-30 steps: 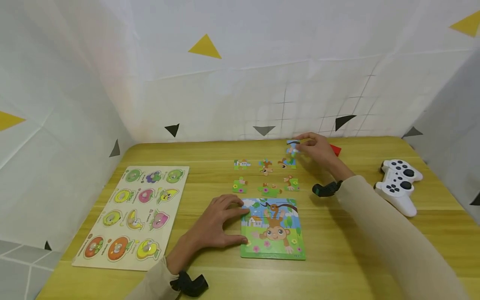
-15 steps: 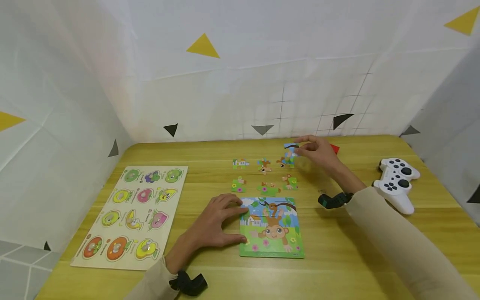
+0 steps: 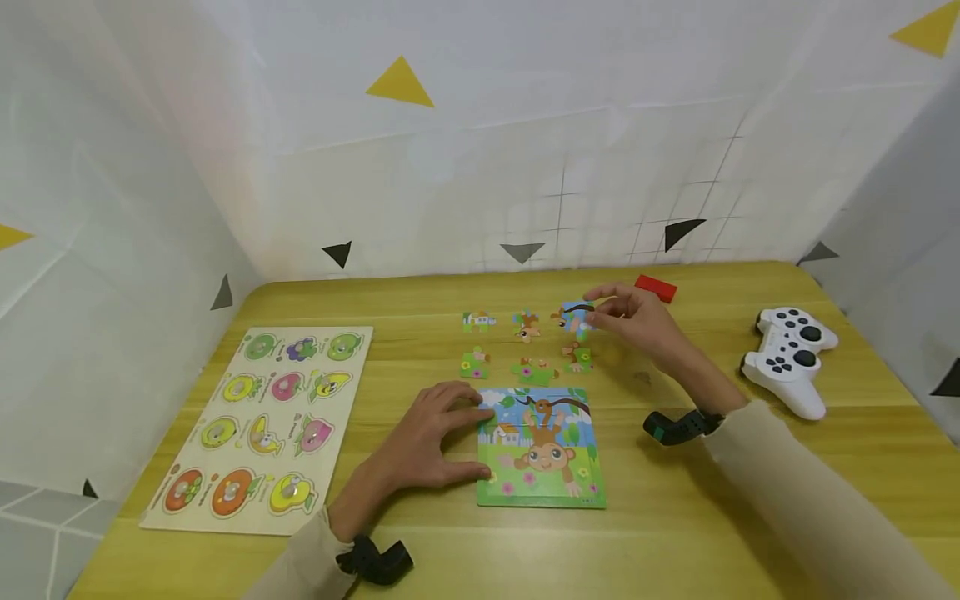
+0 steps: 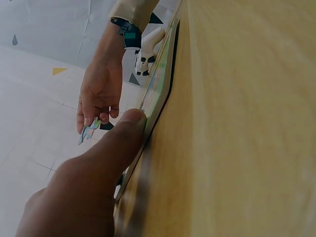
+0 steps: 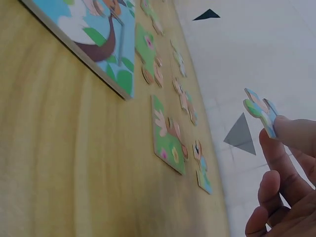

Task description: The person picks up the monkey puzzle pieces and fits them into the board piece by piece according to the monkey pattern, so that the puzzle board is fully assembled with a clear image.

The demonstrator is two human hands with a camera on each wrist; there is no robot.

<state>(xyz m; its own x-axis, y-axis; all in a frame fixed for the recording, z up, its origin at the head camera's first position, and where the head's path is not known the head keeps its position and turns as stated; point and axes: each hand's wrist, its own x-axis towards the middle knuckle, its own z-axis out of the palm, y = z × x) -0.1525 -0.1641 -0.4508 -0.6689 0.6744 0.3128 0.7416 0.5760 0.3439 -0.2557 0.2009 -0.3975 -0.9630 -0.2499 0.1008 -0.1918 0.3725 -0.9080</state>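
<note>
My right hand (image 3: 636, 323) pinches a small jigsaw puzzle piece (image 5: 260, 111) between thumb and fingers, raised above the table. In the head view this piece overlaps a loose monkey-face piece (image 3: 559, 320) in the far row. My left hand (image 3: 422, 442) rests along the left edge of a square monkey puzzle board (image 3: 542, 492), fingers and thumb spread apart. The left thumb (image 4: 106, 153) touches the board's edge in the left wrist view. Several loose pieces lie in two rows beyond the board, among them a flower piece (image 3: 535, 372) and a house piece (image 3: 478, 321).
A wooden fruit peg puzzle (image 3: 281, 400) lies flat on the left of the table. To the right is a white game controller (image 3: 787, 362). Near the back edge sits a red block (image 3: 656, 288), before a pale fabric wall (image 3: 450, 192).
My right hand has come slightly nearer with the pinched piece, lowering it in the head view over the far right loose piece and uncovering the red block. My left hand stays at the board.
</note>
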